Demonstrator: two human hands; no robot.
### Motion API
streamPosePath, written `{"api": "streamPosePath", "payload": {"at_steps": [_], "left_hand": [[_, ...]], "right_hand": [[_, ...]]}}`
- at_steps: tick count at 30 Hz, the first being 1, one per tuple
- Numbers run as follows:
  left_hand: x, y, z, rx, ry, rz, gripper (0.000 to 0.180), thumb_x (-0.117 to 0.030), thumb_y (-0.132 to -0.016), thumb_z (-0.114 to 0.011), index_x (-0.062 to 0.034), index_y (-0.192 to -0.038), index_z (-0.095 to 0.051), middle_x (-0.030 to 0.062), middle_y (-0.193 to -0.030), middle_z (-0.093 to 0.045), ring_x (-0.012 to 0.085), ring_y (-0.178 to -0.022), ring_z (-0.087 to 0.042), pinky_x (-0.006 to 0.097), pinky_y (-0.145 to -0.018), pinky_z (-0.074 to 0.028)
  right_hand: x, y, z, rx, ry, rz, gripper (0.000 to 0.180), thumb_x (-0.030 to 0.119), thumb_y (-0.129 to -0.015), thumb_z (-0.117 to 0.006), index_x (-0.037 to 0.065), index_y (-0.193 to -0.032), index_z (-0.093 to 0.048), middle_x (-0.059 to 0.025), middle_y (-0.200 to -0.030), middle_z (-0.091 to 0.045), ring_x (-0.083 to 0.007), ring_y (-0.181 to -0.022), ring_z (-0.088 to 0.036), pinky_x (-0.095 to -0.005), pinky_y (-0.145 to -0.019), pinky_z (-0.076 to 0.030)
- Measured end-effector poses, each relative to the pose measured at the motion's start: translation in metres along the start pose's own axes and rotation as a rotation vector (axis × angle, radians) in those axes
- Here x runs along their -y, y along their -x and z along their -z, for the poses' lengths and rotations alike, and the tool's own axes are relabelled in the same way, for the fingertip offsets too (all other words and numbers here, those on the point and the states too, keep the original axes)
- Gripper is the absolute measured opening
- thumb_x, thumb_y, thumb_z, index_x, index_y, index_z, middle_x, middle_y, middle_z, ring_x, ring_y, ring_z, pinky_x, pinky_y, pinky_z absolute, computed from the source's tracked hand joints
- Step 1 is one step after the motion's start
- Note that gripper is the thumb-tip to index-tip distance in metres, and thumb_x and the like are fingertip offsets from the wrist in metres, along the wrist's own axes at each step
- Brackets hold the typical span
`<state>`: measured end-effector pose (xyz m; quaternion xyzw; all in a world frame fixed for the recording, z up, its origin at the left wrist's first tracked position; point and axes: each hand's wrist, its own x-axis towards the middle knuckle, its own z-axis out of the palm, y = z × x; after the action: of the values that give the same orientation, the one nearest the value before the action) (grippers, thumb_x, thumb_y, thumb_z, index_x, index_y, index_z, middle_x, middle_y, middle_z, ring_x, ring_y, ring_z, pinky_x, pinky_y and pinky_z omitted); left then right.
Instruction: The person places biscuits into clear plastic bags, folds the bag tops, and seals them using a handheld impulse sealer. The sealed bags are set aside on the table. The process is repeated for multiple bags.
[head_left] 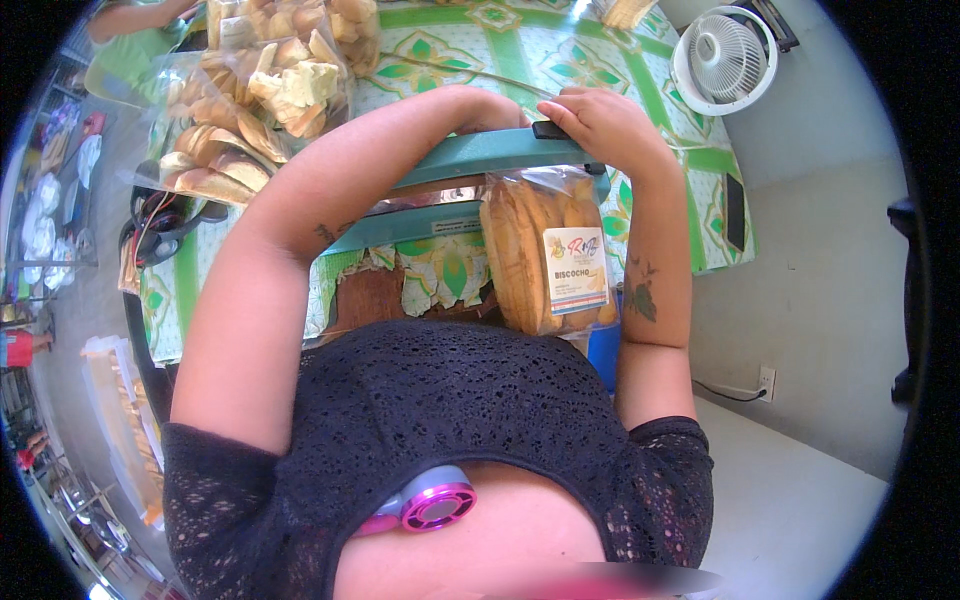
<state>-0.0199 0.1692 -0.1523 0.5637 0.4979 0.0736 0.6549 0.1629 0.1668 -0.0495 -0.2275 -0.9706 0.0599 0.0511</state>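
Note:
A teal heat sealer stands at the near edge of a table with a green patterned cloth. My right hand grips the black handle at the end of the sealer's lever. My left hand presses on the same lever just to the left; its fingers are mostly hidden. A clear bag of toasted bread slices with a white label hangs from the sealer's jaw toward me, its top edge clamped under the lever.
Clear bags of bread pieces are piled at the table's far left. A white fan stands at the far right, a dark phone lies on the right edge, and black cables on the left edge. Another person in green is at upper left.

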Motion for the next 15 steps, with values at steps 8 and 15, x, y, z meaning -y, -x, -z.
{"api": "streamPosePath", "payload": {"at_steps": [8, 15], "left_hand": [[0.007, -0.006, -0.003, -0.06, -0.012, -0.003, 0.031, -0.024, -0.086, -0.052, -0.008, -0.112, -0.058, 0.0077, -0.099, -0.063, 0.0179, -0.084, -0.061, 0.037, -0.074, -0.049], [-0.005, 0.006, -0.004, -0.135, -0.375, -0.09, 0.037, -0.024, -0.079, -0.06, -0.0086, -0.112, -0.063, 0.0086, -0.102, -0.064, 0.0198, -0.089, -0.061, 0.037, -0.078, -0.047]], "right_hand": [[-0.007, -0.003, -0.008, 0.067, -0.058, 0.006, 0.037, 0.031, -0.094, -0.037, 0.003, -0.092, -0.061, -0.0147, -0.088, -0.061, -0.0334, -0.087, -0.056, -0.0412, -0.077, -0.044], [-0.004, 0.013, -0.019, -0.526, 0.088, 0.023, 0.028, 0.032, -0.085, -0.058, 0.009, -0.1, -0.062, -0.0122, -0.106, -0.057, -0.0316, -0.102, -0.051, -0.0394, -0.088, -0.04]]}}
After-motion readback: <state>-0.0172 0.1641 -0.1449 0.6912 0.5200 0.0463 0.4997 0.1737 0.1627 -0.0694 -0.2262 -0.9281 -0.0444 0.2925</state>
